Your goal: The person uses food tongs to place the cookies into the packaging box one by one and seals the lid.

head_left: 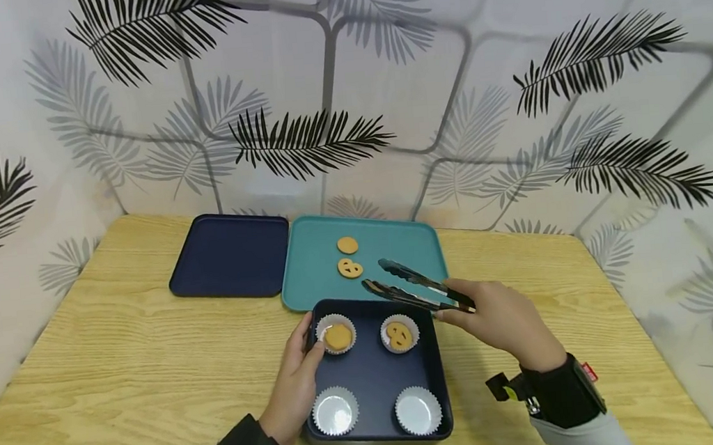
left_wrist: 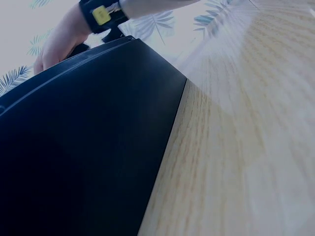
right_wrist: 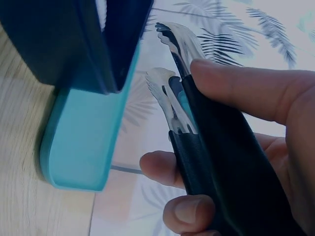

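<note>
A dark blue square baking pan stands at the table's front, its left wall held by my left hand, thumb over the rim. White paper cups sit in its corners. The back left cup holds a round cookie; the back right one holds a pretzel-shaped cookie. Both front cups are bare. My right hand grips black-handled metal tongs, their tips parted with nothing between them, above the teal tray. On that tray lie a round cookie and a pretzel-shaped cookie.
A dark blue flat tray lies left of the teal one, edges close together. Behind the wooden table hangs a leaf-patterned cloth. The pan's front wall comes near the table's front side.
</note>
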The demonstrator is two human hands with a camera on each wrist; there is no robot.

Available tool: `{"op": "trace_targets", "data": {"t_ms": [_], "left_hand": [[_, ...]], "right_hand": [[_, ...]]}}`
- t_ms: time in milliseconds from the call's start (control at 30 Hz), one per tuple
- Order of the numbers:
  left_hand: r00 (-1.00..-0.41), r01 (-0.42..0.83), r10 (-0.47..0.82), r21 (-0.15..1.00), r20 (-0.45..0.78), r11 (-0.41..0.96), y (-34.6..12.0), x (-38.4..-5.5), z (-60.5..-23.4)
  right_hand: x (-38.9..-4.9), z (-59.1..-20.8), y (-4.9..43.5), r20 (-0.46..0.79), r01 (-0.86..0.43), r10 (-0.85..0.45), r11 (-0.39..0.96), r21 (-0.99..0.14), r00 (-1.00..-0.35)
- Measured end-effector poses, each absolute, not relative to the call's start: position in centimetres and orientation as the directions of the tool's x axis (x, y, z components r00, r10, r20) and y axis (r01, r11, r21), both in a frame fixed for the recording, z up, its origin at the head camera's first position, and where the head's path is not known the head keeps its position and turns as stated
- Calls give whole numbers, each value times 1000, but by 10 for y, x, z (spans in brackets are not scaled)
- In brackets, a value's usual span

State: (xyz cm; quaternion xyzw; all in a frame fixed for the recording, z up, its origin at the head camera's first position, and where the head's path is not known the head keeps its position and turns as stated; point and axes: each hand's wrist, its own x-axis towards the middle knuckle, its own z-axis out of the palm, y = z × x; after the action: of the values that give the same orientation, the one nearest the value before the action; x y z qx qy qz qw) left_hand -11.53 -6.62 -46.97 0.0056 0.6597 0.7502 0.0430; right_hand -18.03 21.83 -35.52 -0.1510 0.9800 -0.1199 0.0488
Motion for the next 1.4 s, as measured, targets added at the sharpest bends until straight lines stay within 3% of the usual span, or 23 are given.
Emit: {"op": "trace_targets", "data": {"t_ms": [533, 1400], "left_hand": [[-997, -55, 65, 989, -46, -140, -67, -117, -470], [-997, -57, 66, 989, -48, -136, -67, -117, -473]], "right_hand": [[-232, -367, 182, -157, -327, -343, 937, -122, -926], [-233, -376, 161, -107, -333, -340, 940, -79, -934]]}}
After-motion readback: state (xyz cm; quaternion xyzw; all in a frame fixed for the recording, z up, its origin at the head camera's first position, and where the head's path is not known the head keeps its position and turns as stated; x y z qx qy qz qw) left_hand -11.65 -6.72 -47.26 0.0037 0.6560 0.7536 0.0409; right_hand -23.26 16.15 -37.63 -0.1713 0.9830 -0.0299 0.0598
